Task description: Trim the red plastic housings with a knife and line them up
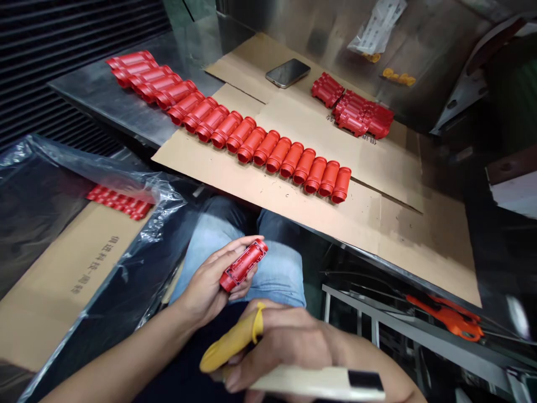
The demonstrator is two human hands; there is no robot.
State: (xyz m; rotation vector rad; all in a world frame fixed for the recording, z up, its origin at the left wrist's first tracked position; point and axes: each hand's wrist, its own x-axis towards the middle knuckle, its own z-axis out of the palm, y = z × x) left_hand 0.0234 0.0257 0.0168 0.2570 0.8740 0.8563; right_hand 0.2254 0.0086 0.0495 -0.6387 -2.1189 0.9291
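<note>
We mark the held red piece [244, 265] as moulded plastic, satin, ridged; row pieces [251, 144] likewise, glossier. Cardboard [440, 246]: matt paper. Tabletop [86, 92]: smooth, dull-sheened metal. Phone [288, 73]: glossy, glass-like face. Bin liner [165, 193]: shiny, crinkled film. Finger cot [230, 341]: matt, rubbery. Jeans [212, 238]: denim. Pale handle [310, 380]: smooth (wood or plastic, we can't tell).

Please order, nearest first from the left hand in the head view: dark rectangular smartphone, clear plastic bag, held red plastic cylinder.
1. Red plastic cylinder: in the left hand.
2. Dark rectangular smartphone: on the cardboard.
3. Clear plastic bag: farthest back, upper right.
</note>
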